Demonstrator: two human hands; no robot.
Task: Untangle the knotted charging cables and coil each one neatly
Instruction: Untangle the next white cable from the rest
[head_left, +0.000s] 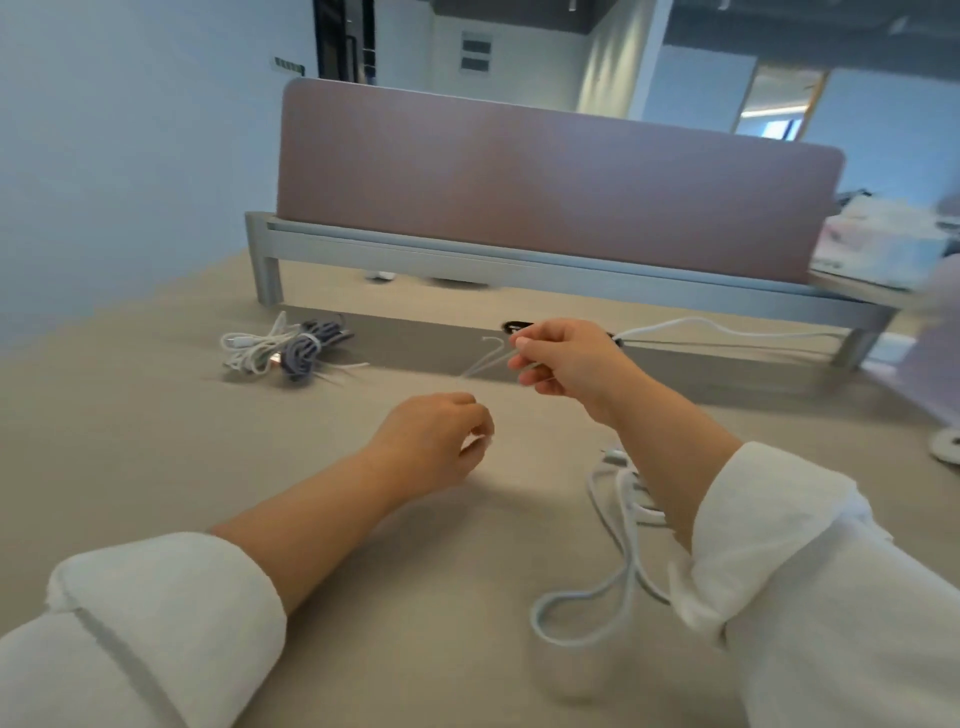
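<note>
My right hand is raised above the middle of the desk and pinches a thin white cable whose bent end juts out to the left, blurred. Lower and to the left, my left hand has curled fingers that pinch something small and white, seemingly the same cable's other part. A thicker pale blue-white cable lies in loose loops on the desk under my right forearm. At the far left lies a tangled bundle of white and purple-grey cables.
The beige desk ends at a pink divider panel on a grey metal frame. A white cord runs from a cable port toward the right. A pale box sits far right, a white round object at the right edge.
</note>
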